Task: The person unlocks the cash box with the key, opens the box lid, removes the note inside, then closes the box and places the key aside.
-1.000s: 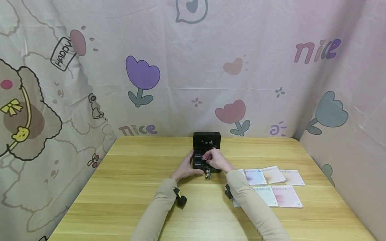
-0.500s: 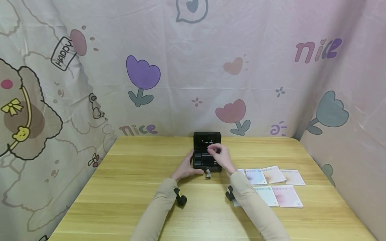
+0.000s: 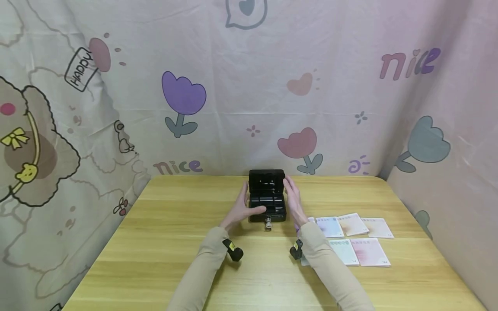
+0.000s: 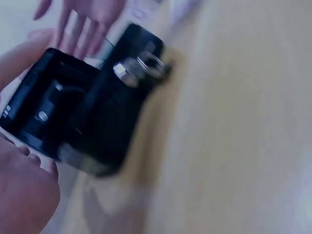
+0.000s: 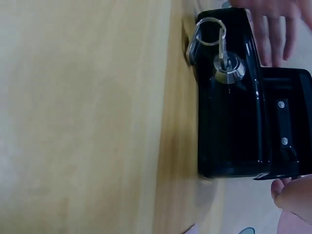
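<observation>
A small black cash box (image 3: 268, 216) stands on the table with its lid (image 3: 266, 181) raised, and its compartments show inside. Keys on a ring (image 5: 222, 53) sit in the lock on its front. My left hand (image 3: 236, 212) is at the box's left side, fingers straight, with the thumb reaching across toward the front. At the right side of the lid is my right hand (image 3: 294, 201), fingers extended upward beside it. Whether either hand touches the box is hard to tell. Neither palm shows anything held.
Banknote-like paper stacks lie in two rows on the table's right, among them a pink stack (image 3: 370, 252) and a blue stack (image 3: 330, 227). My right sleeve (image 3: 330, 268) covers part of them. A printed cloth (image 3: 233, 86) hangs behind the wooden table (image 3: 163, 259).
My right hand has left the box's inside and moved up and right to beside the lid, its fingers straightened. My left hand has risen slightly, its thumb now over the box's front.
</observation>
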`<action>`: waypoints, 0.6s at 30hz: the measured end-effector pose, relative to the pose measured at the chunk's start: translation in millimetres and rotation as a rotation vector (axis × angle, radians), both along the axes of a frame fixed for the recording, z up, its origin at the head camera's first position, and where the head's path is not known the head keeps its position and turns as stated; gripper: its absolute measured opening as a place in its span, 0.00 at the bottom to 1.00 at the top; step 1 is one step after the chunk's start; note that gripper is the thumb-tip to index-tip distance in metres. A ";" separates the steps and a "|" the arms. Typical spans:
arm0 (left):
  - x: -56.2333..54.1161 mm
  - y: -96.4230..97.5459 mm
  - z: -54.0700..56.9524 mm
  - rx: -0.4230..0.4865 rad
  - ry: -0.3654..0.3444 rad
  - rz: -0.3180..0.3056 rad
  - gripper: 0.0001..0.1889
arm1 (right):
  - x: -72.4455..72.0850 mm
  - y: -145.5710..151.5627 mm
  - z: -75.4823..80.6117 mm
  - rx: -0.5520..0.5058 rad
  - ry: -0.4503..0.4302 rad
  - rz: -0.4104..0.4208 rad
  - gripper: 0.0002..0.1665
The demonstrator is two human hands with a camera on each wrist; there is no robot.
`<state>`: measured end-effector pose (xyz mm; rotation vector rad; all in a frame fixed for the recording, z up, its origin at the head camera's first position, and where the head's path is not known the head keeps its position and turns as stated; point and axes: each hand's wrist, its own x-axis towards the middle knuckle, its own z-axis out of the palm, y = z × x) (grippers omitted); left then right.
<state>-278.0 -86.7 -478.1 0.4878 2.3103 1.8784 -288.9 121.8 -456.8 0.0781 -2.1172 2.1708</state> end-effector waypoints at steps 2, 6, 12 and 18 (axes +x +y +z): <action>-1.6 1.6 4.4 0.049 0.012 0.008 0.62 | 0.5 1.2 0.8 0.004 -0.007 0.038 0.39; -3.3 3.6 10.0 0.156 0.021 0.060 0.48 | 1.6 2.7 2.7 -0.032 0.017 0.092 0.38; -1.6 3.3 15.1 0.276 0.003 0.087 0.37 | 5.6 5.3 2.6 -0.160 0.009 0.127 0.37; 6.0 -2.6 15.8 0.263 -0.012 0.028 0.36 | 15.0 7.5 0.7 -0.245 0.012 0.175 0.39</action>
